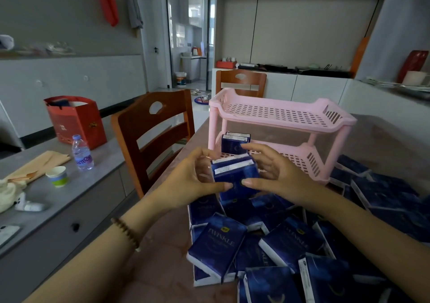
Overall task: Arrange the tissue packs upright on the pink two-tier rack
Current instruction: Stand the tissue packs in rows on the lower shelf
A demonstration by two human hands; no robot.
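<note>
The pink two-tier rack (279,118) stands on the table ahead of me, its top tier bare. Two dark blue tissue packs (235,141) stand upright at the left end of its lower tier. Just in front of the rack I hold a small stack of blue tissue packs (235,174) upright between both hands. My left hand (193,181) grips its left side with the thumb on the front face. My right hand (270,174) grips the right side, thumb also on the front. A heap of several loose blue packs (279,244) lies on the table below my hands.
A wooden chair (153,135) stands left of the table, another (240,82) behind the rack. The grey side counter on the left carries a water bottle (82,152), a paper cup (57,175), a red gift bag (76,121) and a phone (7,233).
</note>
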